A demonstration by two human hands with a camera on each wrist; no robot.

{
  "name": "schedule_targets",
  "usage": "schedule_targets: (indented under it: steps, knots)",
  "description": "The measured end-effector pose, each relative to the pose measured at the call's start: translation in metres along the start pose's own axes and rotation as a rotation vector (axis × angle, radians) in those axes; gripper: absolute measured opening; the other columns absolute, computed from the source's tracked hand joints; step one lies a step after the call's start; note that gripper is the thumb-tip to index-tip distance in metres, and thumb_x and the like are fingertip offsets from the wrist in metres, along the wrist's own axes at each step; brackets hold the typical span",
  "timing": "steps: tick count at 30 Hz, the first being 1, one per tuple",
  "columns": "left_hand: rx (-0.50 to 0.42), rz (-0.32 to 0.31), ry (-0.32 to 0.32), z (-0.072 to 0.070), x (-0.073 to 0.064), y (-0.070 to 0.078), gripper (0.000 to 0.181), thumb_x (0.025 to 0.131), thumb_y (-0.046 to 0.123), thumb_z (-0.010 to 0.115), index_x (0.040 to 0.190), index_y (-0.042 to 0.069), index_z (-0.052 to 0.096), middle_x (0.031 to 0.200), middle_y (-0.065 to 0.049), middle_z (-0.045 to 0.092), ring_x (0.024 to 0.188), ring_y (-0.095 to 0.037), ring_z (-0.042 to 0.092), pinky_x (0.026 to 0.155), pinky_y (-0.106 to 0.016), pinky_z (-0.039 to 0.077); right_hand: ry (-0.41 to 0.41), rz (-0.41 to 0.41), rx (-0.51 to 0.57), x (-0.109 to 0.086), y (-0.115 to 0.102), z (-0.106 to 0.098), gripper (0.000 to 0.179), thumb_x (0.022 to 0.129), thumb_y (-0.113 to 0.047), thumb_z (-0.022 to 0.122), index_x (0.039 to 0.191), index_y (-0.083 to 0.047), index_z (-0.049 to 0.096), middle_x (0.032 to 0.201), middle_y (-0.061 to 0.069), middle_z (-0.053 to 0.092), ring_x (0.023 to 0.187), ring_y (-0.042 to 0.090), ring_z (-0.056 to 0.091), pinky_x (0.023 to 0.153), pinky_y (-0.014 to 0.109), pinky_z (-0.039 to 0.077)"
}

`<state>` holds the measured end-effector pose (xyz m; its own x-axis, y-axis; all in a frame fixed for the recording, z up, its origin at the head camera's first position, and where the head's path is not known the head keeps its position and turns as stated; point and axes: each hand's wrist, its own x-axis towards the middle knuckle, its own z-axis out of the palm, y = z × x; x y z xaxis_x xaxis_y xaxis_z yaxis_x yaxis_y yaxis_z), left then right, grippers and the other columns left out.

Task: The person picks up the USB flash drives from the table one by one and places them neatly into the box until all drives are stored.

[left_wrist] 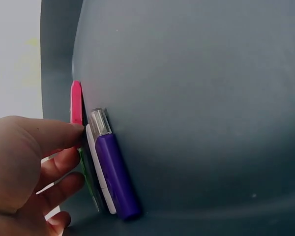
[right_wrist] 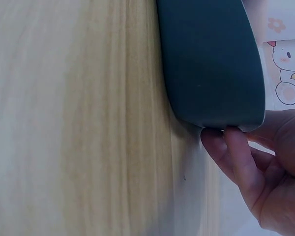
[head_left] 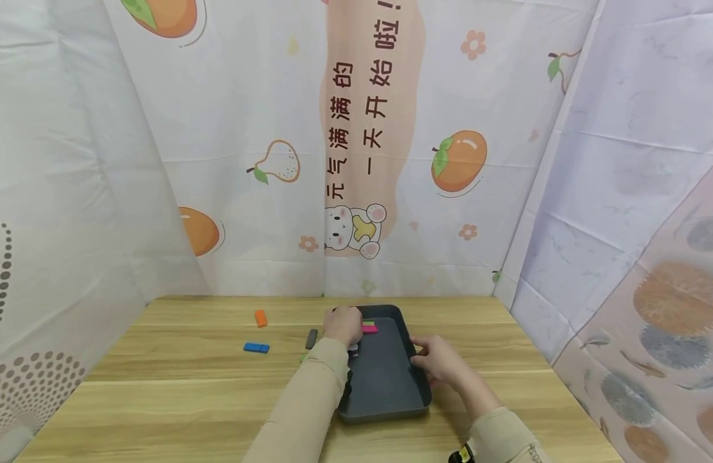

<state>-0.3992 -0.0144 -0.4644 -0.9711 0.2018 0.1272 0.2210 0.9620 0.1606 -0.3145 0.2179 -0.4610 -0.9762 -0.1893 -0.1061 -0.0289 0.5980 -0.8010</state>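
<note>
A shallow rectangular dark grey tray (head_left: 385, 376) sits on the pale wood-grained tabletop (head_left: 159, 373), its long sides running away from the person. The right hand (head_left: 440, 361) grips the tray's right side, fingers bent against the wall and rim. The left hand (head_left: 343, 325) is at the far left part of the tray, thumb and bent fingers against several slim sticks there; whether its grip pinches one of them I cannot tell. In the left wrist view a bright pink flat stick (left_wrist: 75, 101) lies next to the tray wall, partly behind the thumb. Beside the fingertips lies a thin green-and-dark stick (left_wrist: 90, 189), then a narrow white stick (left_wrist: 106, 194), then a purple stick with a clear cap (left_wrist: 118, 177) lying close alongside the white one. Outside the tray, to its left, a dark grey stick (head_left: 312, 339) rests near the left sleeve (head_left: 301, 402), with a green piece (head_left: 303, 357) mostly hidden by that sleeve. Farther left lie a flat blue stick (head_left: 256, 347) and, beyond it, a short orange stick (head_left: 260, 317).
</note>
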Motion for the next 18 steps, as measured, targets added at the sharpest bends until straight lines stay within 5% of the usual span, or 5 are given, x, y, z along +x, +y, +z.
schedule_targets:
  steps: [11,18]
  knots:
    - [-0.020,-0.007,-0.009,0.002,0.001,-0.001,0.027,0.094,0.011,0.067,0.069,0.022,0.069,0.072,0.004,0.066,0.077,-0.021,0.063,0.093,-0.051,0.045,0.005,0.007,-0.008,0.002,-0.001,0.000,0.057,0.093,0.002,0.069,0.147,0.000,0.051,0.104,0.016,0.068,0.075,0.024,0.068,0.049,0.041,0.058]
    - [-0.055,-0.004,-0.018,-0.009,0.004,0.001,0.025,0.092,0.010,0.068,0.070,0.021,0.070,0.072,0.005,0.066,0.078,-0.020,0.062,0.091,-0.051,0.043,0.006,-0.003,-0.007,0.002,0.001,0.000,0.057,0.093,0.002,0.069,0.147,0.001,0.050,0.103,0.016,0.069,0.077,0.024,0.068,0.049,0.041,0.058]
